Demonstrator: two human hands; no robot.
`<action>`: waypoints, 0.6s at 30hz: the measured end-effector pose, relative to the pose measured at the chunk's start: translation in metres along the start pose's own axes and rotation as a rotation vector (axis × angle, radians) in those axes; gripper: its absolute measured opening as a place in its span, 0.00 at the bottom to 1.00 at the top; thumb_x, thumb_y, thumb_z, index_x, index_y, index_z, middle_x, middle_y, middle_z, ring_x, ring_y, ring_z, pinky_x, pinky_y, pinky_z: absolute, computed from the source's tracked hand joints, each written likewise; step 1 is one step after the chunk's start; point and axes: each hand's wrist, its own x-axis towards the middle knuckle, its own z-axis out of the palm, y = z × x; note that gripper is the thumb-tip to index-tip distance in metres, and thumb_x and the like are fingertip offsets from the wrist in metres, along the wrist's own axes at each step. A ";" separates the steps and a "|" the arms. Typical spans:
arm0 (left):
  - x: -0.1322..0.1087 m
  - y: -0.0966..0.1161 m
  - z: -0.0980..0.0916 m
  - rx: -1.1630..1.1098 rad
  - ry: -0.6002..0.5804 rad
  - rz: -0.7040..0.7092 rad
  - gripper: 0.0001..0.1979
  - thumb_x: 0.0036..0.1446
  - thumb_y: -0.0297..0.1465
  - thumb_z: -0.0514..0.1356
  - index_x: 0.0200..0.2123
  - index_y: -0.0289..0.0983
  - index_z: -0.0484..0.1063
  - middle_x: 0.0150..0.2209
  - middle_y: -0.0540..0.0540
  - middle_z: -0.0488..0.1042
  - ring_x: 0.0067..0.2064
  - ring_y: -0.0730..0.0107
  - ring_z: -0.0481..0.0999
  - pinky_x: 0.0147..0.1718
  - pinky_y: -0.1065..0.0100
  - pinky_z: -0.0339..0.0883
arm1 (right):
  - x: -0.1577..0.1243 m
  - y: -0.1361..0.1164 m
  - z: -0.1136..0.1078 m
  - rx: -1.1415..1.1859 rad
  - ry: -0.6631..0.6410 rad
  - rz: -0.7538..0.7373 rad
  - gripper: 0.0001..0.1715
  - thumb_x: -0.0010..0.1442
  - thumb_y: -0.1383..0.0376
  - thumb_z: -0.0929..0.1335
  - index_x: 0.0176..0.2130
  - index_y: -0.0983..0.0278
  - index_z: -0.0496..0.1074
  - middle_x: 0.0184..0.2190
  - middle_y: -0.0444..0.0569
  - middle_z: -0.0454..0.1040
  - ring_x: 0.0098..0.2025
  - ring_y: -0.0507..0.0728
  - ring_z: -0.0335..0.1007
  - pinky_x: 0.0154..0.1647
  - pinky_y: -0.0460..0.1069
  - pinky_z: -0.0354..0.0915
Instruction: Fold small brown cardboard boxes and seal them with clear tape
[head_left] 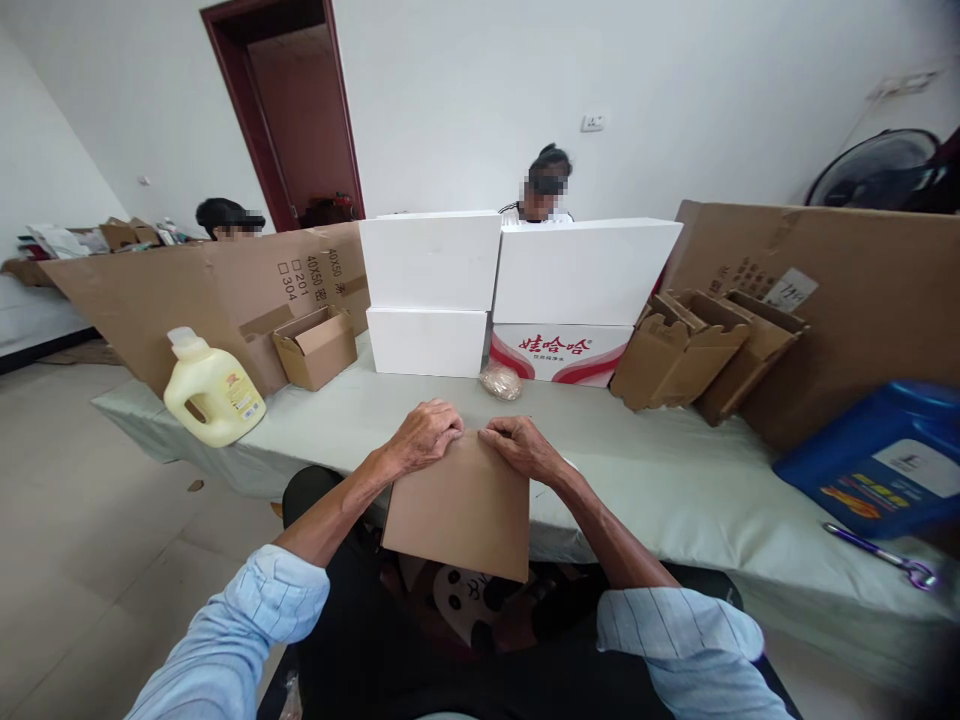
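A brown cardboard box [459,505] is held over my lap at the table's front edge, one plain broad side facing me. My left hand [429,434] grips its far edge on the left, fingers curled over it. On the same edge, a little to the right, my right hand [525,446] is closed with the fingers bent down. The two hands nearly meet at the middle of that edge. The box's far side and its opening are hidden by my hands. Just beyond them a small clear-wrapped roll [501,381] lies on the table.
White boxes [431,262] form a wall across the table [360,410]. A yellow jug [214,390] and a small open carton [316,350] stand left. Folded cartons [679,345], a blue jug [881,460] and a purple pen-like tool [877,555] are right. Two people sit behind.
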 end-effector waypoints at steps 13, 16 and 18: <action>0.001 0.013 -0.010 -0.167 0.079 -0.013 0.09 0.68 0.27 0.56 0.34 0.39 0.73 0.36 0.44 0.77 0.42 0.60 0.75 0.47 0.60 0.70 | -0.002 0.006 -0.006 0.064 0.008 0.015 0.25 0.67 0.48 0.65 0.26 0.62 0.64 0.24 0.41 0.59 0.28 0.52 0.53 0.29 0.48 0.51; 0.002 0.013 -0.017 -0.362 0.121 -0.167 0.07 0.66 0.30 0.59 0.34 0.38 0.74 0.35 0.46 0.78 0.39 0.64 0.75 0.42 0.65 0.70 | -0.003 0.018 -0.004 0.103 -0.022 0.086 0.25 0.65 0.46 0.66 0.27 0.62 0.66 0.23 0.41 0.60 0.27 0.52 0.53 0.27 0.48 0.50; 0.005 0.009 -0.022 -0.476 0.160 -0.258 0.06 0.65 0.33 0.60 0.36 0.37 0.75 0.36 0.46 0.78 0.37 0.67 0.74 0.40 0.66 0.69 | -0.005 0.026 -0.002 0.122 -0.044 0.132 0.25 0.64 0.45 0.66 0.27 0.62 0.68 0.23 0.41 0.60 0.27 0.52 0.54 0.26 0.48 0.51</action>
